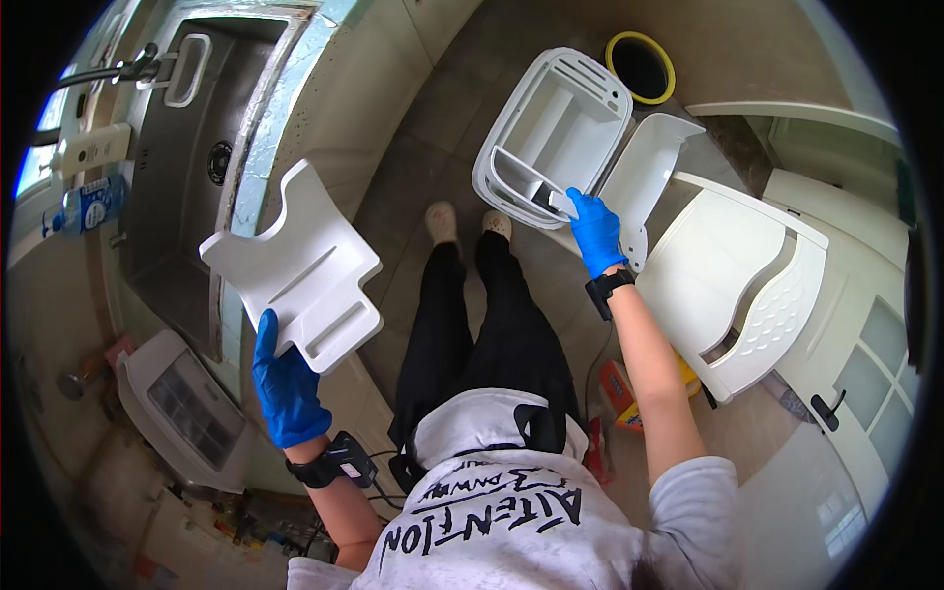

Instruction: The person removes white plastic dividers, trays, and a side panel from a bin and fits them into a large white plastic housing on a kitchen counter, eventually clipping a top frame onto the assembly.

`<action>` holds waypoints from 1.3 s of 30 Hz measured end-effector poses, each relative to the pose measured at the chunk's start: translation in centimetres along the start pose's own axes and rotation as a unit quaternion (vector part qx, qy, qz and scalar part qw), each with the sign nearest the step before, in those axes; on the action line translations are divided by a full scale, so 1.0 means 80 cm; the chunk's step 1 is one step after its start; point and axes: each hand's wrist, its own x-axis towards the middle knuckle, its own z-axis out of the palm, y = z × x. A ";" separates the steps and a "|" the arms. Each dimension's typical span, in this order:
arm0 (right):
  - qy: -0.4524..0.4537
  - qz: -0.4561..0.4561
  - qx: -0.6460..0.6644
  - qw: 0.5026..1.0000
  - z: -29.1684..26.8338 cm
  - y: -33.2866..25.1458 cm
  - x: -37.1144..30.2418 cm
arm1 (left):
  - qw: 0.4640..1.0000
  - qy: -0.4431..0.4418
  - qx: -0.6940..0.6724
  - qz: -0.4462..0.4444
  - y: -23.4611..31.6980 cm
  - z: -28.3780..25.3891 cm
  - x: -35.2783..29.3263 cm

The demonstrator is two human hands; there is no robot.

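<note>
My left hand (285, 388), in a blue glove, grips a white plastic panel (315, 270) beside the sink. Its thumb lies over the panel's edge; the other fingers are mostly hidden beneath. The panel has a curved cut-out at one end and a slot near the hand. My right hand (596, 234), gloved in blue too, reaches to the near right corner of a white plastic box (565, 133) with inner compartments. Its fingers close on a small white piece (563, 204) at the box's rim. Whether that piece belongs to the box I cannot tell.
A curved white panel (644, 172) and a large white plastic part (723, 270) are at the right. Behind the box stands a dark bin with a yellow rim (666, 61). The steel sink (187, 206) lies left, with a bottle (88, 205) beside it. A door (875, 364) borders the right.
</note>
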 end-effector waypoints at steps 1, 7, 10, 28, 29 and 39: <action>0.002 -0.021 0.015 1.000 0.001 0.002 0.001 | 1.000 0.001 0.005 -0.003 0.000 0.005 0.006; 0.004 -0.027 0.023 0.999 0.047 0.008 -0.010 | 0.999 0.000 0.035 -0.025 -0.008 0.043 0.045; -0.031 0.022 0.018 0.999 0.060 -0.003 -0.007 | 0.997 -0.038 0.013 -0.063 -0.004 0.054 0.059; -0.164 0.124 0.039 0.978 0.124 -0.090 0.007 | 0.981 -0.053 0.130 -0.133 -0.034 0.093 0.108; -0.171 0.133 0.051 0.975 0.121 -0.091 0.008 | 0.980 -0.054 0.127 -0.141 -0.033 0.095 0.109; -0.144 0.139 0.046 0.979 0.097 -0.076 -0.009 | 0.980 -0.095 0.122 -0.127 -0.033 0.100 0.122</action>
